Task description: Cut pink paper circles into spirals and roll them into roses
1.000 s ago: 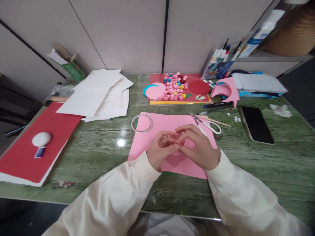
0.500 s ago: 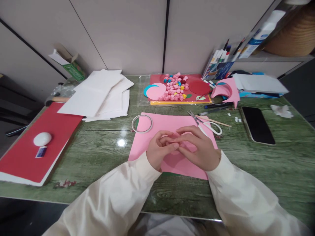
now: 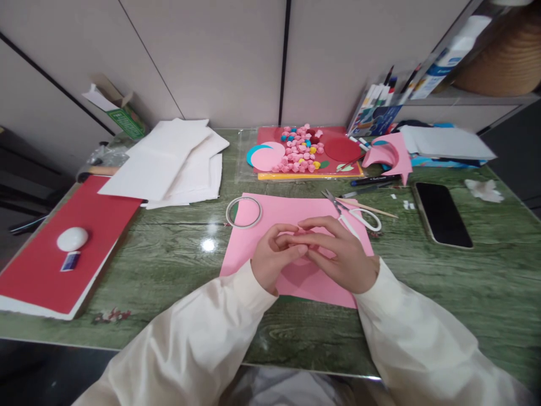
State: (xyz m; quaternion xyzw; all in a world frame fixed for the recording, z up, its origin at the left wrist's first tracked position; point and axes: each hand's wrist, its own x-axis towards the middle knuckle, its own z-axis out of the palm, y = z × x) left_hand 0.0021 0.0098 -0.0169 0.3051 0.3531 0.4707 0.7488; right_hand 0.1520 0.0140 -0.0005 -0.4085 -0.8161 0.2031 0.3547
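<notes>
Above a pink sheet of paper (image 3: 291,206), my left hand (image 3: 274,256) and my right hand (image 3: 342,251) meet with their fingertips together. Both are closed in a pinch. Whatever lies between the fingers is too small and hidden to name; a hint of pink shows there. A grey-white tape roll (image 3: 230,213) lies flat over the sheet's far left corner. White-handled scissors (image 3: 366,219) rest partly open at the far right corner, beside a thin wooden stick (image 3: 380,210).
Behind the sheet, a clear plastic sleeve (image 3: 247,135) carries many small pink, blue and yellow paper pieces (image 3: 298,149). White papers (image 3: 163,160) and a red board (image 3: 38,254) with a white round object (image 3: 72,239) lie left. A phone (image 3: 443,214) and pens (image 3: 376,180) lie right.
The fingers of my right hand have shifted slightly leftward, reaching over the left fingertips. Both hands stay in the same place, and the objects on the table have not moved.
</notes>
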